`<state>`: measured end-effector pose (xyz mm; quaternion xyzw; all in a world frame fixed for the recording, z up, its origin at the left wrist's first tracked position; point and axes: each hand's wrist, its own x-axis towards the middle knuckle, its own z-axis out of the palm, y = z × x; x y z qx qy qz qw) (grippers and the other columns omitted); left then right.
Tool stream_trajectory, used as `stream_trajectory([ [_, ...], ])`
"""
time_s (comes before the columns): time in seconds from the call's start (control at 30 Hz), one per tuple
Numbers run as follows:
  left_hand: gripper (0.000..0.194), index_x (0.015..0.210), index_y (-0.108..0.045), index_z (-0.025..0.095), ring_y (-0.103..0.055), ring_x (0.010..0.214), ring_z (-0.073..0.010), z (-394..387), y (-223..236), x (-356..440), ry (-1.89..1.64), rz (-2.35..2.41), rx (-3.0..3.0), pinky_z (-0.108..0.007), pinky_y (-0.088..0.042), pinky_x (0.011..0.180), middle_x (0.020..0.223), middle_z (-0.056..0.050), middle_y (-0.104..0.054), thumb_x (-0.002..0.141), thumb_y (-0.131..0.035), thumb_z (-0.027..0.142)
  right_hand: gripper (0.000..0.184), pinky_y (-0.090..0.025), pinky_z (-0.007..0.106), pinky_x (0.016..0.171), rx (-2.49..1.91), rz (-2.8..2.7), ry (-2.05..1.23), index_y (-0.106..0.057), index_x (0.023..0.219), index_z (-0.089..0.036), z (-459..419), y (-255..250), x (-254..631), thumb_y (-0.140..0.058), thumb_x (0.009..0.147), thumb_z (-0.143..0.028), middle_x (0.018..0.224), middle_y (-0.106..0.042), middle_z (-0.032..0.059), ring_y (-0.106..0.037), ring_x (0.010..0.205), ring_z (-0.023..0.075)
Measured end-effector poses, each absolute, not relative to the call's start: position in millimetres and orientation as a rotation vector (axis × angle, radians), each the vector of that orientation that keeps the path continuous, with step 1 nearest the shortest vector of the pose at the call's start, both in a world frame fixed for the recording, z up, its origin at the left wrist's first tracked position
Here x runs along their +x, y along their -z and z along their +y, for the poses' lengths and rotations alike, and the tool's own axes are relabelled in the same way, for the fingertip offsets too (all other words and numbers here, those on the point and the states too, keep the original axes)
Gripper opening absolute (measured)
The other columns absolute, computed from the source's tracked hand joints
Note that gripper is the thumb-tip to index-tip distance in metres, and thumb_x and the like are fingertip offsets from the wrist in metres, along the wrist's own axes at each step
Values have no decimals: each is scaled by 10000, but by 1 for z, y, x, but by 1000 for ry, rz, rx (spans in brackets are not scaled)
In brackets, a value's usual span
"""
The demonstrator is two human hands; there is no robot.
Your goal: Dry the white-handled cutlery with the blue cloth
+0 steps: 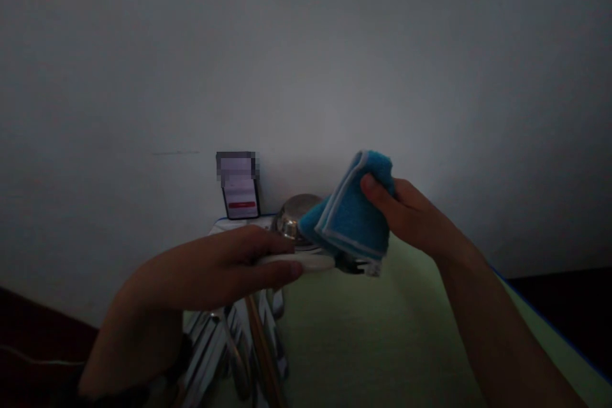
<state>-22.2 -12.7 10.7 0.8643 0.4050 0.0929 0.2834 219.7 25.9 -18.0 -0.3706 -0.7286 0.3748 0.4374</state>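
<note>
My left hand (248,268) is closed around the white handle of a fork (318,262), held level above the table. The fork's dark tined end points right, below the cloth. A folded blue cloth (358,210) with white edging is gripped in my right hand (411,213), thumb on its near face. Its lower edge hangs at the fork's head; whether they touch I cannot tell. Something small and clear shows by the tine tips, too blurred to name. Behind the hands, a shiny metal bowl (291,217) appears upside down, partly hidden by the cloth.
A phone (240,194) with a lit screen leans against the grey wall (306,64). Several metal utensils (234,350) and brown wooden sticks (262,350) lie at the left of the pale green table (363,344). A blue edge (540,312) borders the table at right.
</note>
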Motion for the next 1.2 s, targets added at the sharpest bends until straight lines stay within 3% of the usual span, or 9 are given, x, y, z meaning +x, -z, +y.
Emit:
stream_trajectory([
  [0.13,203,888,-691,228,-618,716,-145,-12,-7,-25,-379,1138,2296,-182,-459,617,810,25,-675,815,-548,351,442,-347,244,467,-976,-1700,-932,-409,653,-206,32,22,226,-459,784,-625,611,-403,-19,-392,532,109],
  [0.23,223,935,-681,237,-621,717,-143,-9,-5,-21,-362,1135,2338,-193,-461,641,824,28,-681,840,-520,358,463,-397,265,501,-953,-1723,-1073,-429,643,-212,30,22,226,-402,797,-647,619,-457,2,-445,561,134],
  [0.37,250,997,-654,240,-622,754,-146,-6,-7,-13,-349,1026,2398,-202,-461,684,838,28,-684,876,-480,373,439,-476,292,636,-852,-2023,-1350,-551,874,-205,20,16,218,-362,844,-600,825,-587,36,-558,734,165],
  [0.47,297,1049,-625,228,-609,732,-144,-6,-10,-12,-378,1048,2417,-202,-460,645,848,13,-673,874,-468,409,380,-468,309,733,-778,-2389,-1138,-556,1040,-194,16,13,212,-540,803,-491,985,-595,50,-573,852,177],
  [0.57,298,995,-630,218,-593,705,-140,-7,-11,-13,-355,1099,2389,-205,-453,620,810,12,-655,875,-462,432,514,-424,347,860,-762,-2540,-902,-539,1131,-198,19,15,211,-679,699,-439,1122,-571,64,-545,991,207],
  [0.67,298,904,-637,208,-570,662,-131,-6,-10,-12,-340,1112,2364,-204,-440,585,740,22,-621,872,-464,448,609,-442,325,845,-785,-2432,-1013,-488,1170,-217,23,18,214,-727,649,-424,1143,-582,53,-555,1005,198],
  [0.9,297,873,-607,182,-583,665,-141,-3,-3,-14,-344,1056,2176,-215,-462,589,657,19,-595,893,-440,427,264,-467,275,744,-759,-2285,-1121,-551,1029,-187,23,17,221,-531,846,-376,977,-641,32,-595,877,148],
  [1.0,277,887,-605,186,-598,681,-145,-3,-2,-14,-371,989,2174,-216,-471,602,675,12,-602,897,-443,411,235,-459,281,788,-703,-2292,-1017,-584,1011,-188,23,15,218,-568,828,-334,979,-653,24,-604,898,147],
  [1.2,301,1096,-533,178,-588,647,-136,0,-2,-10,-353,981,2188,-222,-473,578,729,-5,-608,909,-433,392,156,-445,284,794,-687,-2223,-698,-609,942,-197,24,14,213,-597,810,-279,928,-622,20,-583,877,141],
])
